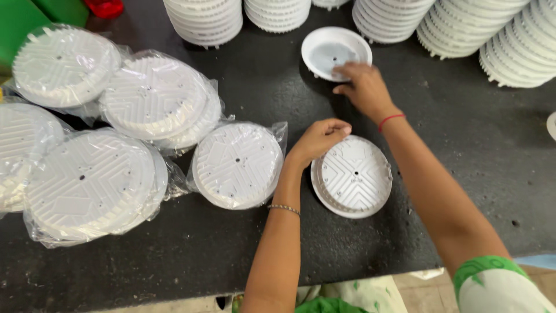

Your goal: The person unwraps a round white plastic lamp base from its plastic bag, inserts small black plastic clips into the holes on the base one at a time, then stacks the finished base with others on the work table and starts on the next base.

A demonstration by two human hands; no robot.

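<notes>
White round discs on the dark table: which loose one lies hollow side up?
The small white dish near the far stacks, touched by the right hand. It shows a smooth hollow; the disc by the left hand shows its ribbed, patterned face.

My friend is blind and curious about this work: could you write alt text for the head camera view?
A person's left hand rests on the edge of a ribbed white plastic disc on a black table, while the right hand touches a white dish farther back. Bagged discs lie to the left; tall white stacks line the far edge.
</notes>
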